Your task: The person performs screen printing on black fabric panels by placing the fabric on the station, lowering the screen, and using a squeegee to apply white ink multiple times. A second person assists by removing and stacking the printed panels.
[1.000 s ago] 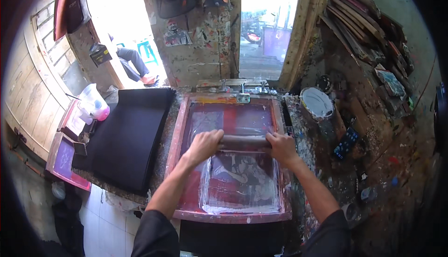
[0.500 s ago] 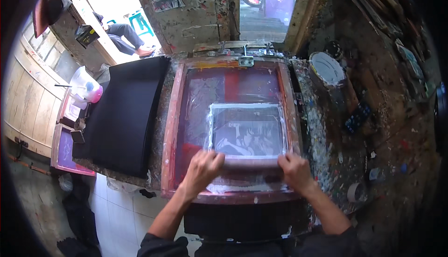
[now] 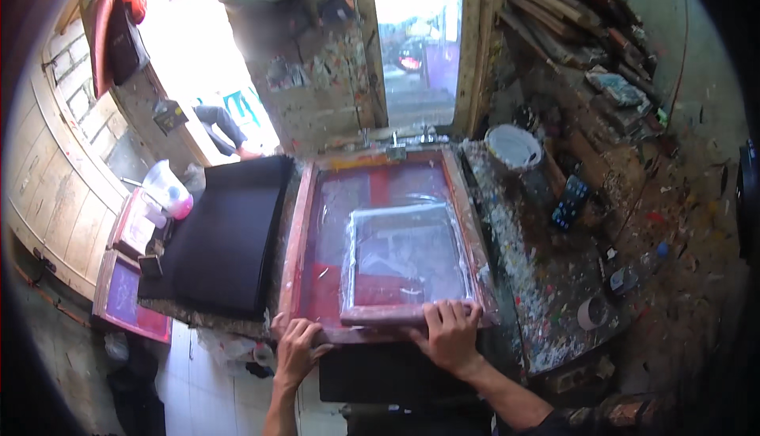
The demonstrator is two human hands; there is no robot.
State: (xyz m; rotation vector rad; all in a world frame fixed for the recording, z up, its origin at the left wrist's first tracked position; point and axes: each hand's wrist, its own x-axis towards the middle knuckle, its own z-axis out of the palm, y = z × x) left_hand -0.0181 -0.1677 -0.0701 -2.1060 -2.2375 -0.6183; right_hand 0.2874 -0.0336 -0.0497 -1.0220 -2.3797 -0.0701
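A wooden-framed printing screen (image 3: 298,238) lies in front of me, its mesh marked with a pale image area bordered by white tape or ink. Across its near end rests a squeegee (image 3: 380,314) with a long reddish wooden handle. My left hand (image 3: 296,350) is closed round the near left corner of the frame, fingers on top. The fingers of my right hand (image 3: 453,339) curl over the right end of the squeegee at the frame's near edge, thumb lower down. Whether they also press on the frame is hidden. Black material (image 3: 372,373) shows below the near edge.
A stack of black sheets (image 3: 229,234) lies to the left. Clamps (image 3: 396,151) hold the screen's far end. On the stained bench to the right are a white-topped bucket (image 3: 513,147), a remote control (image 3: 571,202) and a tape roll (image 3: 592,313). A person's legs (image 3: 220,129) show in the doorway.
Both hands have come nearer to me. The left has let go of the squeegee and taken the frame's corner; the squeegee now rests at the near edge. My view has tilted upward.
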